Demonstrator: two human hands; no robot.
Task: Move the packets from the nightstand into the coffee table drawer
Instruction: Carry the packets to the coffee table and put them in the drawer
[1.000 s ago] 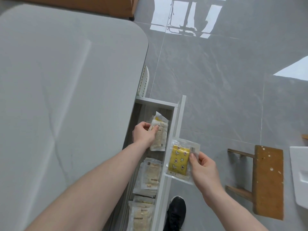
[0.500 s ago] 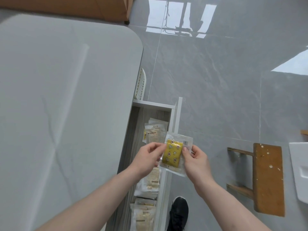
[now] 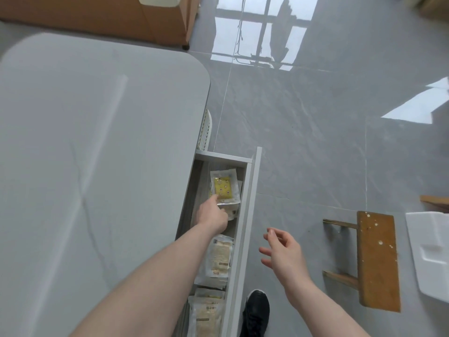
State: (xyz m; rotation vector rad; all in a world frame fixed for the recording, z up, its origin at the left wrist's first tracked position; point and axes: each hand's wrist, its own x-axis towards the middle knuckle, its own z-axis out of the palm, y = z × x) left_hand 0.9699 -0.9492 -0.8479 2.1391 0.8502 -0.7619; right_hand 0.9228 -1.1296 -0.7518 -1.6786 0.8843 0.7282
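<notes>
Half a second ago both hands held the yellow packet (image 3: 223, 188) above the drawer (image 3: 252, 190); now it lies at the far end inside, on top of a pale packet, with the left hand (image 3: 211, 216) reaching in, its grip unclear as the fingertips meet the packet's near edge. Right hand (image 3: 283, 255) has let go and hangs over the floor (image 3: 315, 142) beside the drawer front, grip wide, fingers loosely spread. More packets (image 3: 217, 257) lie nearer in the drawer under the grey table (image 3: 97, 154), with a black shoe (image 3: 256, 312) and wooden stool (image 3: 376, 261) to the right.
</notes>
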